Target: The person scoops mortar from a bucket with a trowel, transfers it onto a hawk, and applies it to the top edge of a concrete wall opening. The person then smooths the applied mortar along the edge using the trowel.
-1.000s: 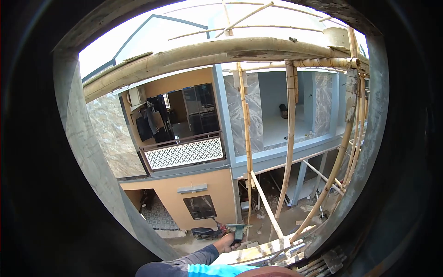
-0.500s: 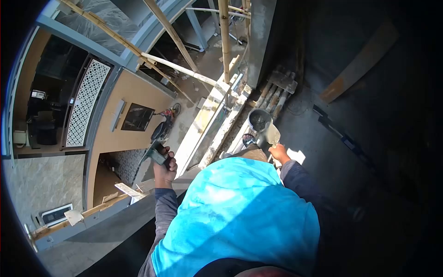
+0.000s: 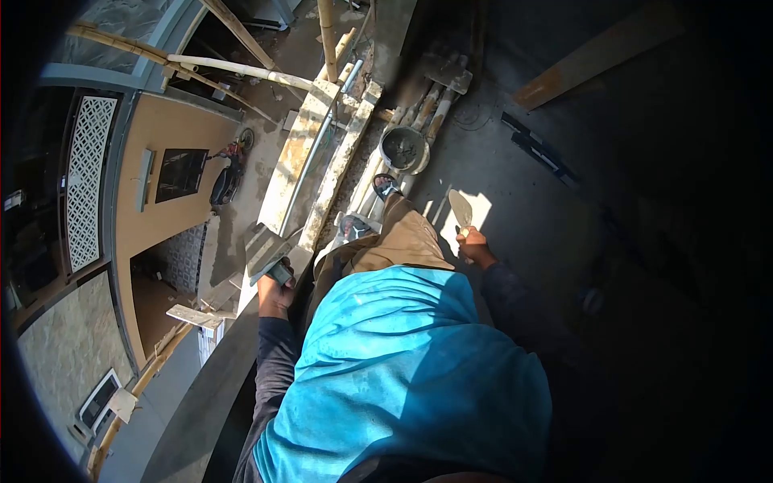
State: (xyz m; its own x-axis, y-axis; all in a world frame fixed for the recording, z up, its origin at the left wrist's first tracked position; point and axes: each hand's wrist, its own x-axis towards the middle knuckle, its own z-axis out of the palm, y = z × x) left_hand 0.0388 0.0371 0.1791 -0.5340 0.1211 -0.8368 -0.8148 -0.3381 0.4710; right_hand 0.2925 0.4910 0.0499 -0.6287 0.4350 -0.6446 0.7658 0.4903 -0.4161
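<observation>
My left hand (image 3: 276,295) is closed round the handle of a plastering float (image 3: 265,250), whose flat, smeared plate faces up at me. In my right hand (image 3: 473,241) is the handle of a trowel (image 3: 460,208) with a pale, leaf-shaped blade pointing away from my body. A round bucket (image 3: 417,167) with grey wet mortar (image 3: 401,147) inside stands ahead, left of the trowel and apart from it. My sandalled feet (image 3: 386,187) are just below the bucket, on the planks.
Long mortar-stained planks (image 3: 342,167) and bamboo poles (image 3: 328,40) run along the scaffold on the left. Beyond its edge is a drop to a lower floor with a parked motorbike (image 3: 229,173). A dark level-like bar (image 3: 541,149) and a board (image 3: 596,60) lie to the right.
The trowel has come away from the bucket's side to the right. The float has turned so its plate shows more. My view has shifted, bringing my legs and feet further into sight.
</observation>
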